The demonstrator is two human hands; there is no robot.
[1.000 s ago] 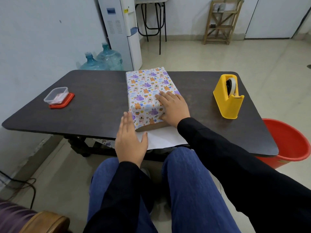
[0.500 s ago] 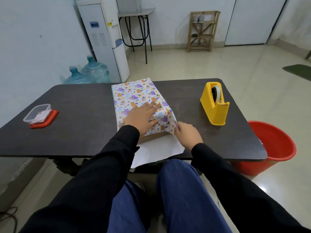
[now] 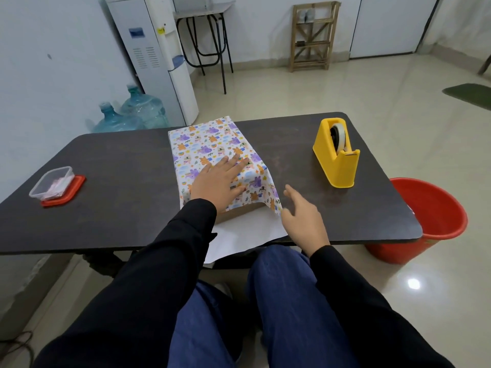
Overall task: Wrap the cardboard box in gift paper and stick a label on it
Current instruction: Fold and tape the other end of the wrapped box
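The cardboard box lies lengthwise in the middle of the dark table, covered on top and sides with animal-print gift paper. Its brown near end shows uncovered, and the paper's white underside spreads flat toward the table's near edge. My left hand presses flat on the box top with straight fingers. To the right of the box's near corner, my right hand hovers with fingers spread and holds nothing. A yellow tape dispenser stands at the right.
A clear plastic tub on a red lid sits at the table's left. A red bucket stands on the floor by the right end. Behind are water bottles, a water dispenser and a wooden rack.
My left hand has taken over pressing on the box top, where my right hand lay before. My right hand touched the paper's right corner, then drew away from it and opened.
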